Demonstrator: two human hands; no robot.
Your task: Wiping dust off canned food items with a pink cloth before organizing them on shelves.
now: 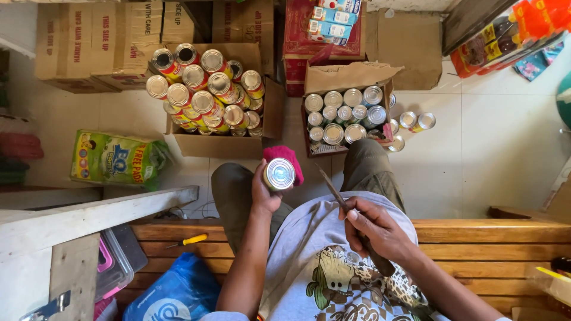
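The can (279,173) sits upright in the left hand (264,190), just above the knees, its silver top facing up and a pink cloth (287,156) behind it. The right hand (375,229) is closed around a knife (342,205), its tip near the can. It probably pays to steady the can and keep the fingers below the rim. Two boxes of cans (208,83) lie farther out on the floor.

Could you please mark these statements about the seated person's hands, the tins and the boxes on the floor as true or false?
1. The left hand holds a round silver-topped tin. True.
2. The right hand is empty. False: it grips a thin dark-handled knife.
3. Both open cardboard boxes hold tins. True.
4. The yellow-handled screwdriver lies on the tiled floor. False: it lies on the wooden bench.
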